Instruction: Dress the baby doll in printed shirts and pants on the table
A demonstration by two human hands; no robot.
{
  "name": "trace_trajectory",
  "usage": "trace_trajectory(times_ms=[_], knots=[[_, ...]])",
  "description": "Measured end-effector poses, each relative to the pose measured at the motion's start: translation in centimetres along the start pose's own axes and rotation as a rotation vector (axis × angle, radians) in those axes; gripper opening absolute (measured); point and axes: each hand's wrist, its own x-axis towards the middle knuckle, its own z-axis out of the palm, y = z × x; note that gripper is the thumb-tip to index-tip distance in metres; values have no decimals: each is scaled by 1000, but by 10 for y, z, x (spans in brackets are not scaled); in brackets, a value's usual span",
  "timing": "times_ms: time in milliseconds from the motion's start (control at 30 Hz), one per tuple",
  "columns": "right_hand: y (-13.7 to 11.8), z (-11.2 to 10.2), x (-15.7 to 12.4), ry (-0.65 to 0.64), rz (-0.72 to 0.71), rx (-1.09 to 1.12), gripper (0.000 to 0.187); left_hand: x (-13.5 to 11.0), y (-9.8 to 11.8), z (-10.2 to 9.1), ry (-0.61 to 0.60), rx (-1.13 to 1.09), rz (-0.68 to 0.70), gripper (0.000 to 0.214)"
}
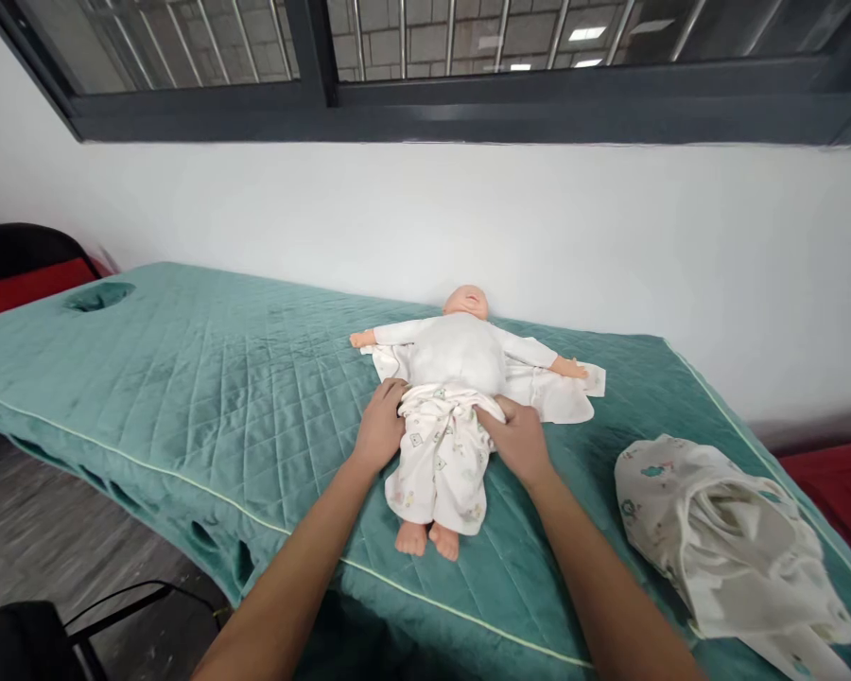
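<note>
A baby doll lies on its back with its arms spread and its feet toward me. White printed pants cover its legs up to the waist, and both bare feet stick out below. My left hand is closed on the waistband at the doll's hip on the left. On the opposite side, my right hand grips the waistband too, thumb on top. Beneath the doll's back and arms a white top is spread out open.
A quilted green bed cover lies under everything, with a round hole at the far left. A crumpled white printed cloth sits at the right. The wall and window frame stand behind. A black chair is at lower left.
</note>
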Motion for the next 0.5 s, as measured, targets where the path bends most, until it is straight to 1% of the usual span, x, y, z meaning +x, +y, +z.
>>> trace_trajectory(times_ms=[100, 167, 300, 400, 500], knots=[[-6, 6, -16, -25, 7, 37, 42, 0, -4, 2, 2, -5, -2, 30], [-6, 7, -19, -16, 32, 50, 41, 0, -4, 2, 4, 4, 8, 28], [-1, 5, -11, 17, 57, 74, 39, 7, 5, 3, 10, 35, 75, 22], [4, 4, -6, 78, 53, 132, 36, 20, 12, 7, 15, 72, 114, 18], [7, 3, -2, 111, 55, 211, 34, 34, 13, 12, 14, 117, 119, 15]])
